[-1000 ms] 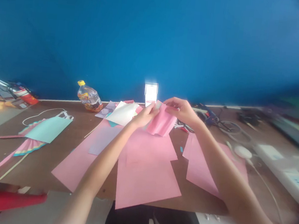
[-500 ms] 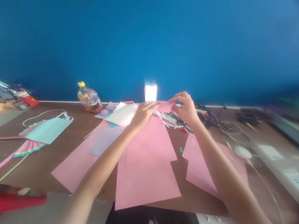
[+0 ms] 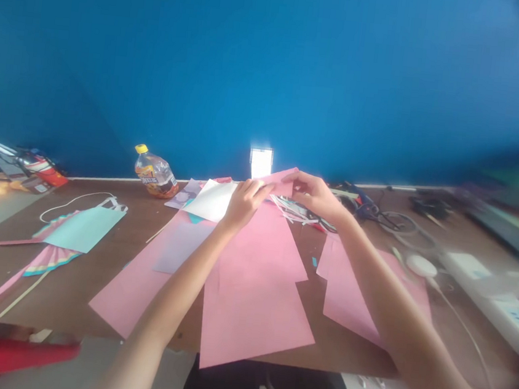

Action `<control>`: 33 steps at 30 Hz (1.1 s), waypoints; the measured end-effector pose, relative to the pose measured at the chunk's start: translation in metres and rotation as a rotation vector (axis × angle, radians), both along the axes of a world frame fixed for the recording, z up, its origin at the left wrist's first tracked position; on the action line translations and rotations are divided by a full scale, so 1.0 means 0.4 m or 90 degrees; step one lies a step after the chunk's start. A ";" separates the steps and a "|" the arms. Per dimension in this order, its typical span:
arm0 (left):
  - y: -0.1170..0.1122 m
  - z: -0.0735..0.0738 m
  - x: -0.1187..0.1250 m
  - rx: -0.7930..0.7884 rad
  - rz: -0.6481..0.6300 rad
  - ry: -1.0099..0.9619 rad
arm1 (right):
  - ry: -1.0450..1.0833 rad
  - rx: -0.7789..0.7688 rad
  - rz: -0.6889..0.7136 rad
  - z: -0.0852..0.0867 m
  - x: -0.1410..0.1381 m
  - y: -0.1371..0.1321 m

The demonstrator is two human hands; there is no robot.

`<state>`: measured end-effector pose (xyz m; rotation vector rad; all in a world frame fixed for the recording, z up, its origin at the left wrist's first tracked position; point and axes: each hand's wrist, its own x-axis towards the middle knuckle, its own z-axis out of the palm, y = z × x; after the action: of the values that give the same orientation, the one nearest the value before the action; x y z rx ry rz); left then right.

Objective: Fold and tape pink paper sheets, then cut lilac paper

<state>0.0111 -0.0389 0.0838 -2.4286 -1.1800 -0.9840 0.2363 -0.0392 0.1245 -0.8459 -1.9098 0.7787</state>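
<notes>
Both my hands hold one small piece of pink paper (image 3: 282, 181) above the far part of the table. My left hand (image 3: 246, 200) grips its left end, fingers closed over it. At the other end, my right hand (image 3: 311, 192) pinches it between thumb and fingers. Below lie large pink sheets (image 3: 258, 299), the front one overhanging the table's near edge. Beside my left hand rests a white sheet (image 3: 210, 200), with a pale purple sheet (image 3: 182, 245) nearer me. White paper strips (image 3: 297, 209) are heaped under my right hand.
A yellow-capped bottle (image 3: 155, 171) stands tilted near the blue wall. To the left lies a light-blue paper piece (image 3: 87, 226) with a pleated pink fan (image 3: 51, 257). More pink sheets (image 3: 355, 291), a cable (image 3: 463, 327) and a power strip (image 3: 499, 300) occupy the right side.
The small pink paper now slants upward to the right. My right hand has turned lower and flatter around its end; my left hand has shifted slightly.
</notes>
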 end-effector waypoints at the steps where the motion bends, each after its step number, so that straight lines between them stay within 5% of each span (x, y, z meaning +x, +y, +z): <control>1: 0.000 0.001 -0.001 -0.003 0.000 0.002 | -0.010 0.014 0.010 0.001 0.002 -0.001; 7: 0.005 0.000 -0.007 -0.013 0.012 0.005 | -0.059 0.017 0.082 -0.002 0.010 0.004; 16: 0.009 -0.008 0.012 -0.078 -0.013 -0.024 | -0.027 -0.023 -0.088 -0.038 -0.024 0.017; 25: 0.022 0.013 -0.001 -0.348 -0.130 -0.294 | 0.020 -0.027 -0.210 -0.043 0.016 0.043; 33: 0.062 -0.002 -0.044 -0.375 -0.124 -0.265 | 0.144 -0.107 -0.210 -0.031 0.029 0.041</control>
<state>-0.0066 -0.0140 0.0832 -2.9243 -1.5731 -1.4159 0.2478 -0.0229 0.1119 -1.0947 -1.4727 0.8002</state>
